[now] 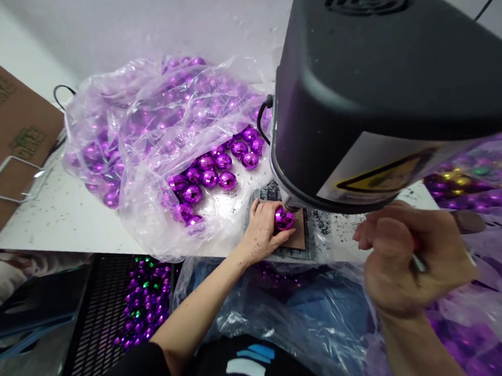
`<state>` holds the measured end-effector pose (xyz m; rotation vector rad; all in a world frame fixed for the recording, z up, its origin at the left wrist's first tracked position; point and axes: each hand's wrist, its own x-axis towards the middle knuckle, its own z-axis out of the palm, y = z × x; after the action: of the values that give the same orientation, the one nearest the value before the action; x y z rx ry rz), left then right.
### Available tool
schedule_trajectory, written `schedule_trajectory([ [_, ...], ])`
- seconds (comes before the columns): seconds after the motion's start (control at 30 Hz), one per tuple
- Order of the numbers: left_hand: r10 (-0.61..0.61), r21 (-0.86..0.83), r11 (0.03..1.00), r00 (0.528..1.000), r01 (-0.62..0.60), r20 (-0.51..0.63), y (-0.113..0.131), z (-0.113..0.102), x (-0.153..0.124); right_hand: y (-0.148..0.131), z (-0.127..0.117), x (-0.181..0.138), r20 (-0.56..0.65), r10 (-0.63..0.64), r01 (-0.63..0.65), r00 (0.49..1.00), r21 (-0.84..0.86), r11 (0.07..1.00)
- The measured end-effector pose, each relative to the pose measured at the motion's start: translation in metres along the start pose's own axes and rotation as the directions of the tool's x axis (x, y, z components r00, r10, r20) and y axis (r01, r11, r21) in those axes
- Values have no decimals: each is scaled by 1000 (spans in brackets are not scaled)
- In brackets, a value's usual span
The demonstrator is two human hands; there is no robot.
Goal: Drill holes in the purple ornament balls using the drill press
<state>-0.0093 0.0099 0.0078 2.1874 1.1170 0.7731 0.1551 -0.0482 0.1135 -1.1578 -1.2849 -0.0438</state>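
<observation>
My left hand [262, 226] rests at the machine's base, with its thumb and fingers closed around a shiny purple faceted ball [284, 218]. The ball sits over a piece of brown cardboard [298, 237] on a grey base plate [310, 247], directly below the front edge of a large black machine housing [381, 81]. To the right of the housing, my right hand [410, 251] is raised in a fist around a handle [419, 263]. Only a metal end and a bit of red show between the fingers; the rest is hidden.
A clear plastic bag [144, 138] spills several purple balls [209, 178] onto the white table [81, 217]. Below left stands a black crate [100, 313] of purple and green balls. A cardboard box [10, 130] is far left; a person's sleeve [4, 282] shows there.
</observation>
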Motion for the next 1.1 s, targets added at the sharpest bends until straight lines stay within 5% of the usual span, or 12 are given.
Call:
schedule_trajectory([
  [0.37,-29,-24,999,1000,29,12,2,-1,0,14,7,-15,-102,1,-4,995,-28,1000],
  [0.7,-23,-26,999,1000,23,9,0,0,-1,24,11,-20,-88,-89,92,992,27,995],
  [1.1,-10,-45,999,1000,9,-20,1,0,0,49,6,-34,43,-148,151,988,-98,984],
])
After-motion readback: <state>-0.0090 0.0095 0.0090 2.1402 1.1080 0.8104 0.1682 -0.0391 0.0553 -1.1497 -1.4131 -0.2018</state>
